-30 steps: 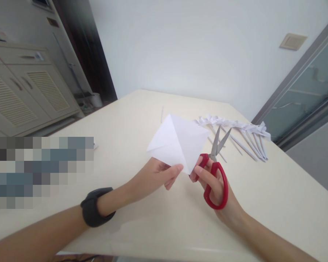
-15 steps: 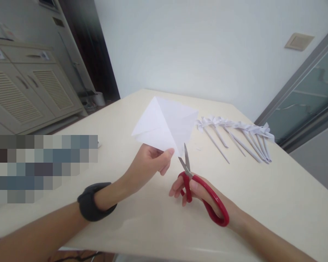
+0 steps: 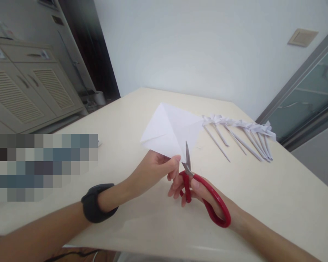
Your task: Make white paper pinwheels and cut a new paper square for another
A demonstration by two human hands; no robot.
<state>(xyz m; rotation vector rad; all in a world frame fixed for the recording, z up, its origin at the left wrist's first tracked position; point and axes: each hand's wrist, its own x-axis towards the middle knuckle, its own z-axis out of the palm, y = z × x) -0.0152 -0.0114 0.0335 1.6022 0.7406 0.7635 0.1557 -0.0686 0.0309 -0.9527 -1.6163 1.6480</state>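
Observation:
My left hand [image 3: 161,167] pinches the near edge of a creased white sheet of paper [image 3: 164,129], held up over the table. Red-handled scissors [image 3: 214,200] are in my right hand [image 3: 195,189], their blades parted and pointing away from me. The paper's near corner lies between the blades, close to the pivot, with one blade showing on top of the sheet. Part of the other blade is hidden under the paper. Fingertips of both hands are close together below that corner.
Several white paper flowers on rolled paper stems [image 3: 237,125] lie in a row on the right of the cream table [image 3: 142,225]. Behind the table stands a white wall [image 3: 191,43]. A louvred cabinet [image 3: 30,83] is at the left, beyond a pixelated patch.
My left hand has moved the paper right and slightly nearer, bringing its corner between the scissor blades. My right hand has stayed almost in place.

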